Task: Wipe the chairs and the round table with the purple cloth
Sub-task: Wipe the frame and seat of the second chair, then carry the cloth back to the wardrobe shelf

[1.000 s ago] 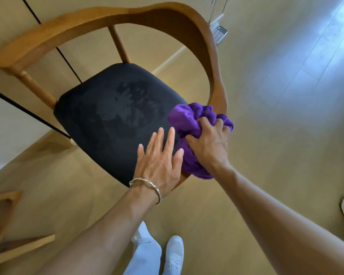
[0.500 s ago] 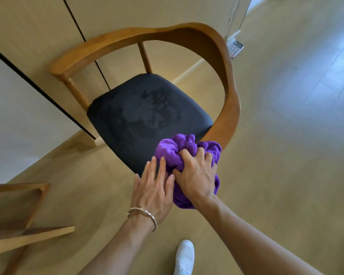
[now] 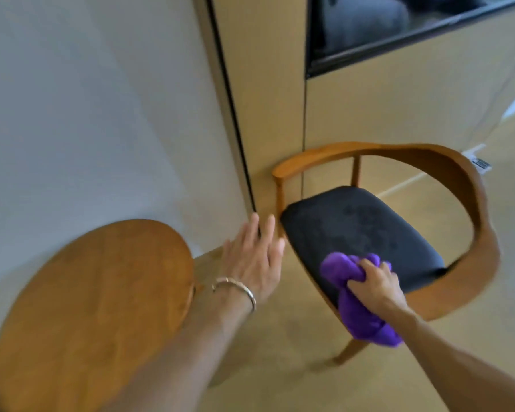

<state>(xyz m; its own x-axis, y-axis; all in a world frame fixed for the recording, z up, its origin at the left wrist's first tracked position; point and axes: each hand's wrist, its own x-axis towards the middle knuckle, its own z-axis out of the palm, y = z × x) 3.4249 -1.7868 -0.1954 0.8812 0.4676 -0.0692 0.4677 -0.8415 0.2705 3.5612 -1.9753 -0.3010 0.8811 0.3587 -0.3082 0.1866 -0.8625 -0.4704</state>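
Observation:
A wooden chair [image 3: 446, 162] with a curved backrest and a black cushioned seat [image 3: 357, 230] stands against the wall at the right. My right hand [image 3: 375, 285] is shut on the bunched purple cloth [image 3: 354, 304], at the seat's front edge, with part of the cloth hanging below the edge. My left hand [image 3: 253, 257] is open with fingers spread, in the air left of the seat, touching nothing. The round wooden table [image 3: 95, 298] is at the lower left, partly covered by my left forearm.
A white wall [image 3: 87, 114] rises behind the table and beige panels [image 3: 399, 108] behind the chair, with a dark window at the top right. A small white device [image 3: 480, 163] lies on the wooden floor behind the chair.
The view has swung up and left, bringing the round table into sight. My left hand has lifted off the seat and moved left. The right hand stays at the seat's front edge with the cloth.

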